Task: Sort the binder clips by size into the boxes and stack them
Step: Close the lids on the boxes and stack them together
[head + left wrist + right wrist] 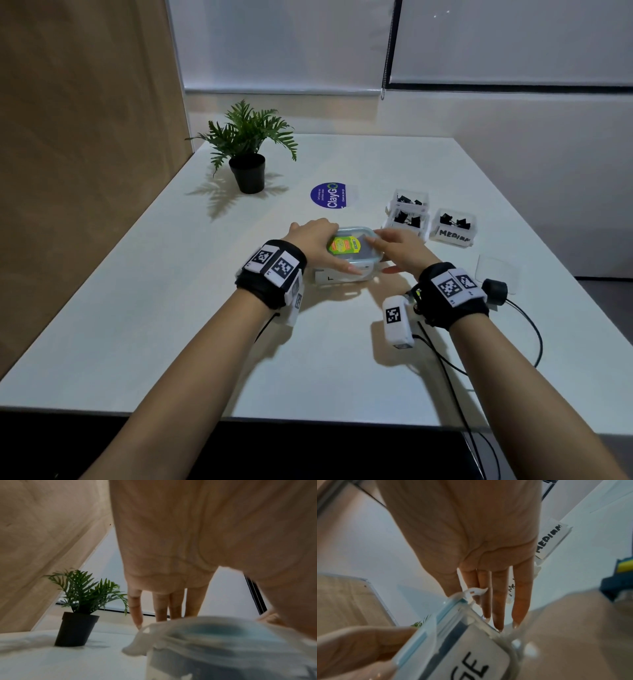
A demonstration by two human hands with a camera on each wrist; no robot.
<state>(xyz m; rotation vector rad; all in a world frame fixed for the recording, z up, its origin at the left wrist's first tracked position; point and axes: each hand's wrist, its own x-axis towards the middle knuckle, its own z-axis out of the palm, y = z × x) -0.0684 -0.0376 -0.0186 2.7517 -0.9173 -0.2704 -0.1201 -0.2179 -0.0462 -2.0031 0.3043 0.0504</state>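
Binder clips (407,219): black, in small clear boxes at the right of the desk (171,308).
Small boxes: two (409,210) touching, one behind the other; a third (454,228) just right of them, labelled MEDIUM; all without lids.
Large box (346,274): mid-desk, nearer than the small boxes; white label ending in "GE" on its near side.
Lid (349,246): on the large box, pale blue rim, yellow-green sticker on top.
Left hand (317,240): fingers straight, laid over the lid's left side, thumb along its near edge.
Right hand (399,250): fingers (498,601) straight, pressing the lid's right end.
Loose lid (496,270): clear, flat on the desk, right of the right hand.
Potted plant (248,147): far left of the desk.
Round sticker (329,195): blue, beyond the large box.
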